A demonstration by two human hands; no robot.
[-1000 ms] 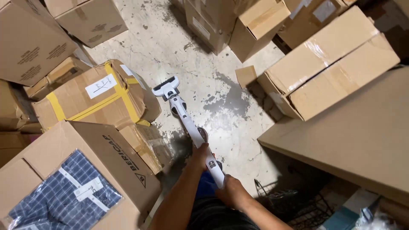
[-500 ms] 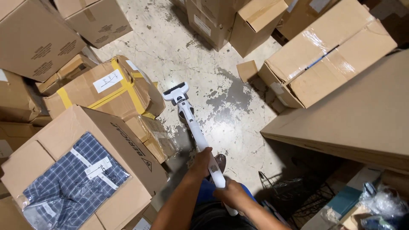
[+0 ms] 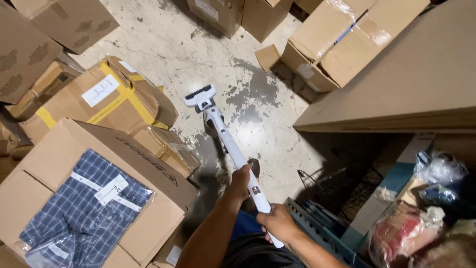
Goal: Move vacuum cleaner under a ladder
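I hold a white stick vacuum (image 3: 218, 129) with both hands. Its floor head (image 3: 200, 96) rests on the stained concrete floor (image 3: 168, 44) between stacks of boxes. My left hand (image 3: 241, 181) grips the tube about halfway up. Lower in the view, my right hand (image 3: 278, 223) is closed around the handle end of the tube. The tube slants from the head at the upper left down to my body at the bottom.
Cardboard boxes crowd the left, one with yellow tape (image 3: 106, 99) and an open one holding a packaged blue plaid shirt (image 3: 84, 213). More boxes (image 3: 342, 44) stand at the back right. A brown table top (image 3: 411, 89) juts in at right, with a blue crate (image 3: 322, 231) and bagged goods (image 3: 421, 228) beneath.
The view has swung right and down, showing more under the table. The vacuum head has slid slightly toward the taped box; both hands keep their hold.
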